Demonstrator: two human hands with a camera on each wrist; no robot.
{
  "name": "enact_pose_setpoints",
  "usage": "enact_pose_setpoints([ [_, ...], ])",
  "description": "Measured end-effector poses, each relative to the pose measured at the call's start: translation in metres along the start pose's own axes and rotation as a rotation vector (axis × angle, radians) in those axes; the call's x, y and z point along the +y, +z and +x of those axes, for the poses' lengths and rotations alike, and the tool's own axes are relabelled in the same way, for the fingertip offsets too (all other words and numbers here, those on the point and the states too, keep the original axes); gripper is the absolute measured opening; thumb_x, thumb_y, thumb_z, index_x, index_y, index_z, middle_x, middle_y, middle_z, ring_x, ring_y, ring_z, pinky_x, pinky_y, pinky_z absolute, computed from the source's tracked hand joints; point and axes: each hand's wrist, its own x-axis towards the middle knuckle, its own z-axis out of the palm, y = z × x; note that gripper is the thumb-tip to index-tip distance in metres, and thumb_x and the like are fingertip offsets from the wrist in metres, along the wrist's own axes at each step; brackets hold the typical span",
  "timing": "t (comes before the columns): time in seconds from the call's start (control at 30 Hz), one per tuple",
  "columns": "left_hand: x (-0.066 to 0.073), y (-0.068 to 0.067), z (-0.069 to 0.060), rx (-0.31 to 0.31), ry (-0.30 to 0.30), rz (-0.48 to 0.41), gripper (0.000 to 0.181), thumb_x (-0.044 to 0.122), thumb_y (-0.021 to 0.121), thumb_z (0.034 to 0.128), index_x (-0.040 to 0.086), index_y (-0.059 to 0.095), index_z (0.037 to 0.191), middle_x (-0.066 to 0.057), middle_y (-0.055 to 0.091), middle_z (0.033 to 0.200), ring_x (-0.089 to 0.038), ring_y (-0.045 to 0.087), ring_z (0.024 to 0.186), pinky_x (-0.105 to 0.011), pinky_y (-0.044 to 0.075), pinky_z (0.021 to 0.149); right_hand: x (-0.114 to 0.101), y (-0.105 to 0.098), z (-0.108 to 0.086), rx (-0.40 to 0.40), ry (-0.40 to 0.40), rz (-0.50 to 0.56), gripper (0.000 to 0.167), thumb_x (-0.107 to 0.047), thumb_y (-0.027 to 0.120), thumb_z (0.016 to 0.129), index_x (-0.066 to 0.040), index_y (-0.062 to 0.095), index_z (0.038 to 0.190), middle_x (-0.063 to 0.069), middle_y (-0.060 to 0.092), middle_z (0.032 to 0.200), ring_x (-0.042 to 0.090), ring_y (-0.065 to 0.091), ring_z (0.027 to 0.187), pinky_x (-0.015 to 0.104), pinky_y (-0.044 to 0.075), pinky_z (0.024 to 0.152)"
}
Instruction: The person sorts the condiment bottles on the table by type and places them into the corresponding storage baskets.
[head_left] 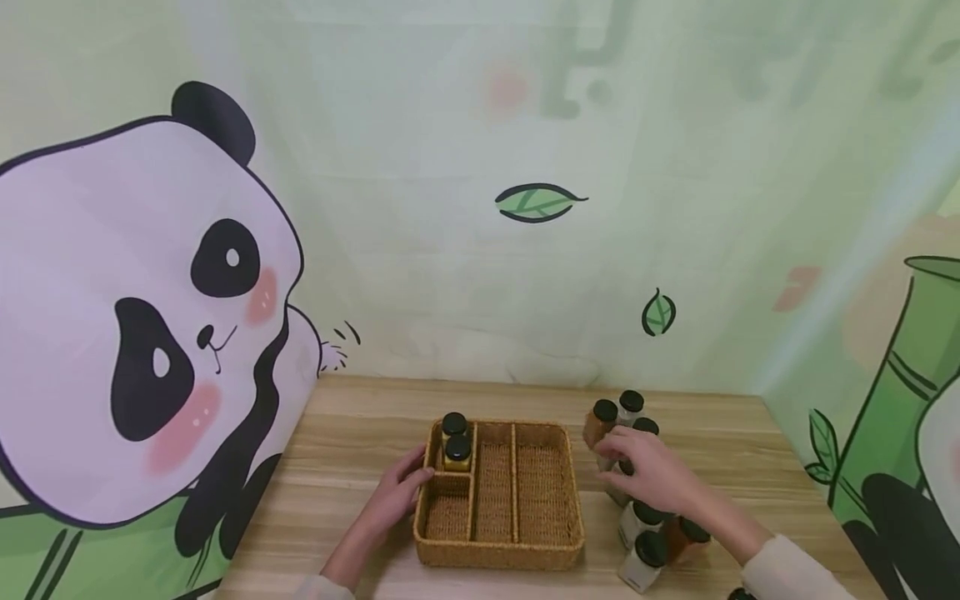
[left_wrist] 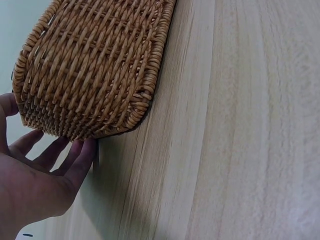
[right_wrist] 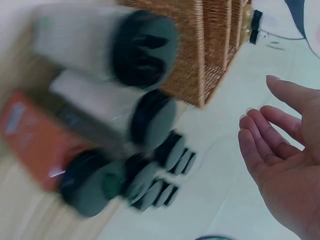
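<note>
A wicker basket (head_left: 498, 554) with several compartments stands on the table. Two black-lidded jars (head_left: 457, 454) are in its back left compartment. My left hand (head_left: 393, 497) rests against the basket's left side, thumb at the rim; in the left wrist view the fingers of this hand (left_wrist: 45, 175) touch the woven wall (left_wrist: 90, 65). Over the group of jars right of the basket is my right hand (head_left: 656, 471), close to a jar with reddish-brown contents (head_left: 597, 427). The right wrist view shows the right hand (right_wrist: 282, 150) with loosely bent, parted fingers and nothing between them.
Several black-lidded jars stand right of the basket, among them a white one (head_left: 641, 567) near the front and an orange-red one (head_left: 681, 543). Another dark lid (head_left: 741, 594) shows at the bottom edge. Behind the wooden table (head_left: 360, 417) hangs a printed panda backdrop (head_left: 420, 250).
</note>
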Motion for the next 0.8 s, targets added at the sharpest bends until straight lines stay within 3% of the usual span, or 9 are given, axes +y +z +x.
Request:
enact_pose_setpoints([
  [0.23,-0.001,-0.002,0.001,0.004,-0.017,0.003,0.061,0.024,0.059,0.1083,0.008,0.040,0.163,-0.025,0.040,0.164,-0.046,0.045,0.145,-0.057,0.053,0.107,0.004,-0.010,-0.049,-0.059,0.107,0.096,0.020,-0.019,0.083,0.093,-0.011,0.075,0.110,-0.007,0.067,0.101,0.010,0.067,0.089,0.032,0.061,0.075],
  [0.43,-0.003,-0.002,0.002,0.004,-0.019,-0.002,0.062,0.026,0.061,0.1074,0.008,0.041,0.163,-0.025,0.041,0.163,-0.046,0.046,0.144,-0.057,0.053,0.106,0.004,-0.005,-0.082,-0.120,0.130,0.129,0.022,-0.026,0.083,0.094,-0.010,0.075,0.106,-0.004,0.066,0.098,0.011,0.068,0.085,0.032,0.062,0.071],
  [0.63,-0.003,-0.003,0.001,0.010,-0.018,0.009,0.061,0.026,0.061,0.1076,0.009,0.041,0.163,-0.025,0.041,0.163,-0.046,0.046,0.145,-0.056,0.054,0.106,0.013,0.012,-0.099,-0.151,0.131,0.126,0.028,-0.031,0.085,0.091,-0.009,0.073,0.105,-0.006,0.063,0.097,0.004,0.063,0.081,0.027,0.060,0.065],
  [0.8,-0.003,-0.001,0.000,0.009,-0.006,-0.003,0.060,0.023,0.061,0.1075,0.007,0.042,0.162,-0.027,0.042,0.162,-0.047,0.047,0.144,-0.056,0.055,0.104,0.017,0.025,-0.109,-0.164,0.128,0.155,0.033,-0.026,0.085,0.092,-0.005,0.071,0.113,-0.003,0.061,0.103,0.000,0.062,0.080,0.024,0.059,0.064],
])
